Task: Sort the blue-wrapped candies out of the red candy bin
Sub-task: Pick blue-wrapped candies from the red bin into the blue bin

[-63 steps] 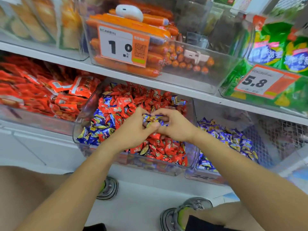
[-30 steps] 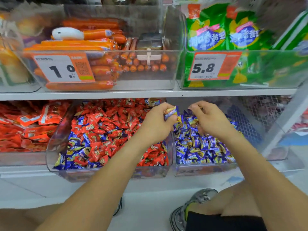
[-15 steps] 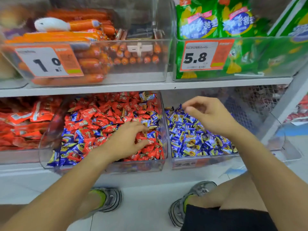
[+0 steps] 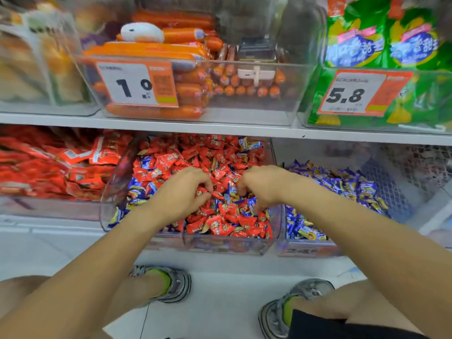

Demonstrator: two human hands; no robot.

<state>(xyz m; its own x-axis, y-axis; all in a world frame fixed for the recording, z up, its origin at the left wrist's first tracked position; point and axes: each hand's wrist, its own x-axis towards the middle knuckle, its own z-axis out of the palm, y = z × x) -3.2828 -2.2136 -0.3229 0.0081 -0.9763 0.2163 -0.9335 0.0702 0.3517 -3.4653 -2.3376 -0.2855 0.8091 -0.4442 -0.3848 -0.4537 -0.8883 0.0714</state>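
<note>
Half a second earlier the right hand (image 4: 264,185) had hovered over the neighbouring clear bin of blue candies (image 4: 342,189); now both hands were down in the clear plastic red candy bin (image 4: 227,245), so a fresh round of picking had likely begun. The left hand (image 4: 181,192) curled its fingers (image 4: 204,184) onto crinkly red wrappers; whether it pinched one I cannot tell. The right fingertips (image 4: 242,189) touched a glossy blue-wrapped candy (image 4: 231,194) just beneath, grip unclear. More blue pieces lay left of the left fingers.
</note>
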